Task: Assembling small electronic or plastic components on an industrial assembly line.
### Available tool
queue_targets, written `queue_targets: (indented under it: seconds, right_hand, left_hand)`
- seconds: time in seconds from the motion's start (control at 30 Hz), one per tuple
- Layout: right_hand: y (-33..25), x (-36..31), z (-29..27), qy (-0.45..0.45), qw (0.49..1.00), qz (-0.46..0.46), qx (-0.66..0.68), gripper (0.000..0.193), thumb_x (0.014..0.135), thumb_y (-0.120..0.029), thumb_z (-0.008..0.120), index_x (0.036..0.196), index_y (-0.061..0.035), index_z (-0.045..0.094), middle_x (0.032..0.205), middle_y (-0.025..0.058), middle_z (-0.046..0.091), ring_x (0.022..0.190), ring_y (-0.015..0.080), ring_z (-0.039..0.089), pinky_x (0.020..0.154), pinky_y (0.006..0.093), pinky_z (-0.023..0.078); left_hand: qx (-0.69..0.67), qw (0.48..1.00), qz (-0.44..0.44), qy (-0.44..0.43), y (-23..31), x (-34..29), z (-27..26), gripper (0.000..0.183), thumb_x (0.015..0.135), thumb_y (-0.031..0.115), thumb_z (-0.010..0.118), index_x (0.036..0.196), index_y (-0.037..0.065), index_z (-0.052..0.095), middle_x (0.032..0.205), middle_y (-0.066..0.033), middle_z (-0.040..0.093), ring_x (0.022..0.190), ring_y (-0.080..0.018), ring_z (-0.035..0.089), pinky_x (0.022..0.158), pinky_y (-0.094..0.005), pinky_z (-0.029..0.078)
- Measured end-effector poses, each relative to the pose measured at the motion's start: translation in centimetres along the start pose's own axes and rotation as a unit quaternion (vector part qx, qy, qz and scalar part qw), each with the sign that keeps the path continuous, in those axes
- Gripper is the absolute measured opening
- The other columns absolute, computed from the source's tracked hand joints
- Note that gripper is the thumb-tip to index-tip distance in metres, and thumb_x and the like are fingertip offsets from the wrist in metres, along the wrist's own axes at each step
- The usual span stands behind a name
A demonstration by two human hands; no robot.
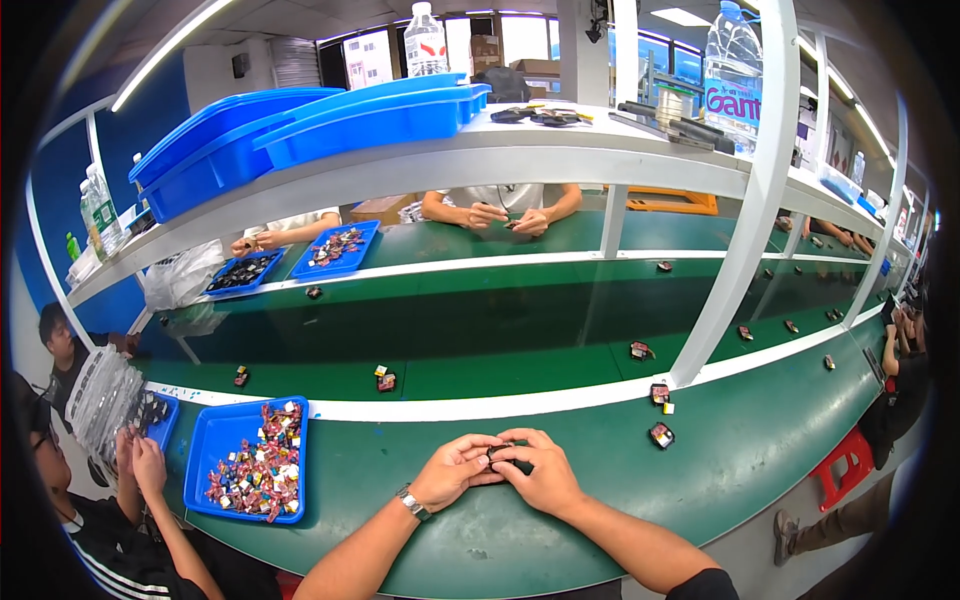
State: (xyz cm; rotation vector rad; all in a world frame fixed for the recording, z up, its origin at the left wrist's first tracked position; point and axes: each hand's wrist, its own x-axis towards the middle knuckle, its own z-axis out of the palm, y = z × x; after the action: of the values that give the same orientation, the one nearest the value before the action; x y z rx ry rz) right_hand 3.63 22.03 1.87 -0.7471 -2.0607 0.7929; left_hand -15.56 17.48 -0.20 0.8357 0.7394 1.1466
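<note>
Over the green bench (600,500), my left hand (452,474) and my right hand (545,478) meet around a small black part (496,454). Fingers of both hands are closed on it and cover most of it, so its exact kind does not show. To the left of my hands lies a blue tray (194,468) heaped with small dark-red, white and yellow pieces (262,470). Right of my hands, a small black unit with red and white parts (661,435) rests on the bench. A similar unit (660,394) sits just beyond it at the white rail.
A white rail (450,408) separates the bench from a green belt (480,375) carrying scattered small units. White posts (735,200) hold a shelf (560,150) with blue trays (370,125) and bottles. Co-workers' hands (145,465) are busy at left and across the belt.
</note>
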Motion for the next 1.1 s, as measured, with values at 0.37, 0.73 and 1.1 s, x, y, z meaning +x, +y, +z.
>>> queue_targets:
  seconds: [0.37,0.73,1.1]
  right_hand:
    - [-0.7,0.0,0.1,0.005,1.000,-0.012,0.012,0.019,0.080,-0.007,0.071,0.099,-0.0096,0.074,0.125,0.0091,0.061,0.117,0.0292,0.054,0.095,0.0385,0.049]
    - [-1.9,0.4,-0.7,-0.013,0.999,-0.033,0.025,0.020,0.080,-0.008,0.071,0.100,-0.0092,0.072,0.126,0.0096,0.060,0.120,0.0305,0.052,0.096,0.0405,0.048]
    - [-0.6,0.1,-0.3,0.021,0.998,-0.058,-0.002,0.021,0.077,-0.005,0.071,0.097,-0.0098,0.073,0.121,0.0091,0.062,0.113,0.0287,0.056,0.090,0.0378,0.051]
  left_hand:
    - [-0.002,0.999,0.042,0.008,-0.3,-0.1,0.5,0.030,0.098,0.008,0.055,0.127,0.000,0.052,0.132,-0.0108,0.055,0.117,-0.0194,0.058,0.099,-0.0357,0.052]
    - [-0.016,0.998,0.056,-0.009,-0.4,-0.2,0.1,0.030,0.098,0.008,0.056,0.127,0.000,0.053,0.134,-0.0136,0.055,0.119,-0.0212,0.057,0.099,-0.0384,0.052]
    - [-0.045,0.998,0.041,-0.017,-0.4,0.0,0.0,0.029,0.097,0.007,0.056,0.126,0.002,0.054,0.132,-0.0136,0.056,0.117,-0.0229,0.059,0.100,-0.0414,0.052]
